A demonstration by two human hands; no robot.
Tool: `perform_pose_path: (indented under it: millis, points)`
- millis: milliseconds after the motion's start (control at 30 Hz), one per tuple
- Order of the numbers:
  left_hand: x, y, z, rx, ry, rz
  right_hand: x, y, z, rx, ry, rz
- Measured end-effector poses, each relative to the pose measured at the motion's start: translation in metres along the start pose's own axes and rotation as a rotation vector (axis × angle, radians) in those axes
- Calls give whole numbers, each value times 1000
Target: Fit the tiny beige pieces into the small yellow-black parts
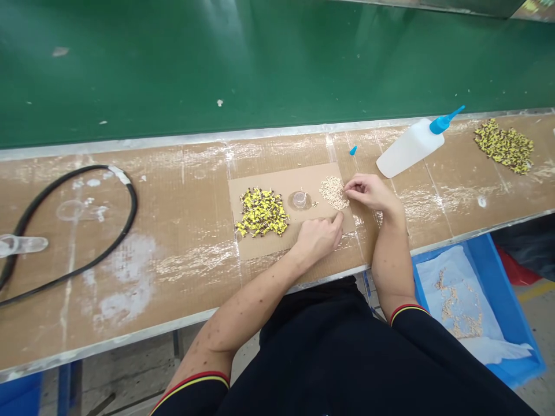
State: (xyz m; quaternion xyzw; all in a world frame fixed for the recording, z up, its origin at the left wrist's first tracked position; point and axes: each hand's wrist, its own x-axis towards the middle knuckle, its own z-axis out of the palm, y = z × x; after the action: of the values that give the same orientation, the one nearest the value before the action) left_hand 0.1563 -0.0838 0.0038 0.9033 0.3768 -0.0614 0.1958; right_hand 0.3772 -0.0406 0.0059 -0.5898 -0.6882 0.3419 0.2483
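Small cream-coloured pieces (333, 192) lay in a loose, grainy heap at the right end of a flat, matt cardboard sheet (269, 245), beyond a round, clear cup (299, 200) and a jagged pile of yellow-and-dark bits (262, 212). The right hand (370, 192) reached inward, its fingers drawn narrow at the heap's edge; the left hand (319, 237) rested back upward just below, fingers curled. Whether either held a piece, I could not tell.

The bare right grip (368, 191) is just beside a loose pile of small beige pieces (333, 192) on flat brown cardboard (262, 247).
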Motion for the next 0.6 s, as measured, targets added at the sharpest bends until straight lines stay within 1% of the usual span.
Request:
perform_pose_path:
  millis: [67, 133, 200, 233, 333, 433, 533, 600]
  points:
    - [0, 0, 0, -3, 3, 10, -4, 8, -8, 13, -21, 45]
    - [0, 0, 0, -4, 1, 13, -8, 13, -15, 4, -104, 76]
    - [0, 0, 0, -3, -3, 5, -7, 15, -16, -28, -162, 94]
    - [0, 0, 0, -1, -6, -1, -6, 14, -14, -46, -171, 99]
    - [0, 0, 0, 6, -9, -7, 0, 8, -6, -71, -149, 98]
    - [0, 0, 0, 4, -7, -3, 4, 2, 1, -45, -133, 60]
    - [0, 0, 1, 5, -4, -4, 3, 1, 2, -6, -132, 31]
    - [0, 0, 1, 8, 1, -3, 0, 5, -1, 32, -129, 42]
